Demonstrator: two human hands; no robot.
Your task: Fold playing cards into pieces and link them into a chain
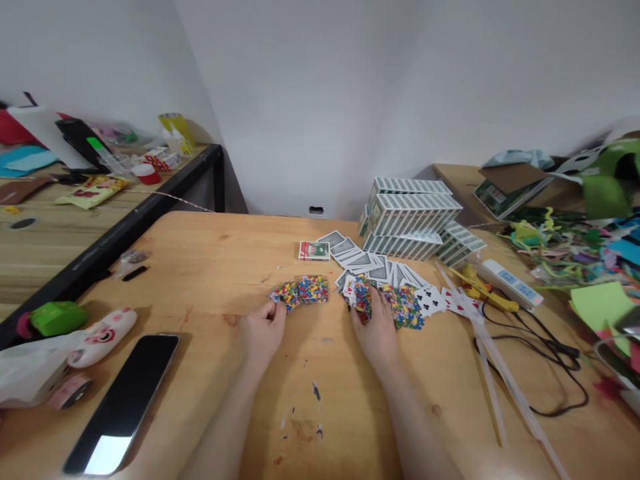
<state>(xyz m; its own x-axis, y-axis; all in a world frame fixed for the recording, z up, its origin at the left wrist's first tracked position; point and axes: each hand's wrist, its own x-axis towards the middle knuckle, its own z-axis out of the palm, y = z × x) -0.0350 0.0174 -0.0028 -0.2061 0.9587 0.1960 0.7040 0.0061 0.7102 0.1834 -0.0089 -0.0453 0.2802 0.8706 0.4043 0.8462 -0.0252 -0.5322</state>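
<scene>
My left hand [263,330] is closed in a pinch on the near-left edge of a card with a busy multicoloured pattern [289,295]. Touching that one, a small flat pile of the same multicoloured cards [313,289] lies to its right. My right hand [379,330] reaches over a spread of multicoloured cards [407,308], thumb and fingers on either side of one. A heart card [349,291] shows face up by its fingers. Club cards [430,301] and more red cards [457,302] lie face up further right. The fingertips are partly hidden.
Grey-backed playing cards [377,267] fan out behind, beside a card box [315,251]. Striped green-and-white boxes [413,212] are stacked at the back. A phone [125,400] lies front left. Clear plastic strips [515,383], a power strip [511,283] and black cable [550,343] occupy the right.
</scene>
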